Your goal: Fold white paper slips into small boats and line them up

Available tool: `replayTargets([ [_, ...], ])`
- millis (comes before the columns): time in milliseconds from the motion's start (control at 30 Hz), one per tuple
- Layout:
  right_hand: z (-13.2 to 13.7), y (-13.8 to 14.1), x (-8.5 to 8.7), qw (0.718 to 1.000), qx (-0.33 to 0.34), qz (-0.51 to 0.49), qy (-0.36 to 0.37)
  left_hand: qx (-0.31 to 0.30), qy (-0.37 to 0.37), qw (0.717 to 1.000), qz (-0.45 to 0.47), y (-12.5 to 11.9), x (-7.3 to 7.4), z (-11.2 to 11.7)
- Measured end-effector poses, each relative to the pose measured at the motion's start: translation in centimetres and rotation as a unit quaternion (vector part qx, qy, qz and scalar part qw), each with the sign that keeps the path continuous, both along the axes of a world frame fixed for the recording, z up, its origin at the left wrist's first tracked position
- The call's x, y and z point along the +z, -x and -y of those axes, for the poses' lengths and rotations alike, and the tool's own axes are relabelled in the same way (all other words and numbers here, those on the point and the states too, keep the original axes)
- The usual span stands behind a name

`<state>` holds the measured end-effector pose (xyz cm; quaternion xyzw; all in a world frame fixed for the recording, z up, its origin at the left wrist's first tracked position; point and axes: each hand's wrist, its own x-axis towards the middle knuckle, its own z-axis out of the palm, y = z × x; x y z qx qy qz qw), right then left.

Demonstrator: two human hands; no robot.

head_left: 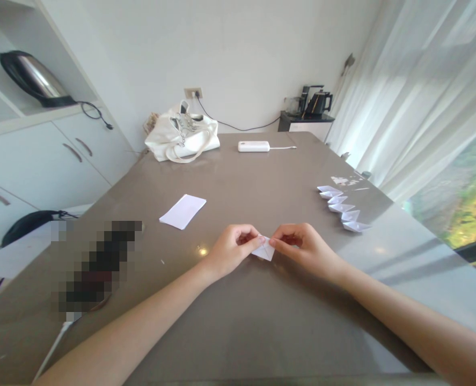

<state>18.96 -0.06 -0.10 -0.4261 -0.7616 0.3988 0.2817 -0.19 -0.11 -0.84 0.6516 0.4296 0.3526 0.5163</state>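
"While the head view has both your hands in it, how do you best treat that folded paper [266, 253]?"

"You probably do well to match its edges first, then steady one side with your left hand [234, 247] and let your right hand [304, 246] run along the crease. Light, even pressure should serve; if you tug sideways, the layers could slip or tear."

"And how are your hands set?"

"Both are closed to a narrow pinch: you have the left part of the paper between left thumb and fingers, and the right part likewise in the other hand."

"So where does it lie relative to them?"

"Between your fingertips, touching both hands, with one corner pointing back toward you. Whether it rests on the table [221, 316] or hangs just above, you cannot tell. The paper stack [182, 212] lies beyond your left hand, apart from it; the row of folded pieces [341, 208] sits well apart, beyond your right."
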Motion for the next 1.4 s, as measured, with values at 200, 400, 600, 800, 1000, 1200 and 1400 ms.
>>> replayTargets([
  [200, -0.4, -0.2, -0.5, 0.997, -0.014, -0.057, 0.055, -0.017, -0.013, 0.999, -0.038, 0.0, -0.1, 0.2],
  [400, 0.0, 0.0, -0.2, 1.000, 0.011, 0.000, -0.029, 0.000, -0.148, 0.975, -0.164, 0.0, 0.4, 0.5],
  [600, -0.2, -0.6, 0.0, 0.963, 0.051, 0.131, -0.228, -0.020, -0.314, 0.914, -0.257, 0.6, 0.4, 0.4],
  [800, -0.3, -0.8, 0.1, 0.936, 0.136, 0.210, -0.246, -0.121, -0.321, 0.873, -0.347, 0.9, 0.2, 0.1],
  [1000, -0.4, -0.8, 0.2, 0.943, 0.140, 0.226, -0.198, -0.121, -0.279, 0.891, -0.336, 0.9, 0.0, -0.1],
  [1200, -0.4, -0.5, -0.2, 0.960, 0.092, 0.214, -0.158, -0.067, -0.221, 0.913, -0.335, 0.2, -0.1, 0.1],
  [1400, -0.5, 0.0, -0.2, 0.981, 0.016, 0.179, -0.078, 0.000, -0.190, 0.918, -0.348, 0.0, -0.8, 0.1],
])
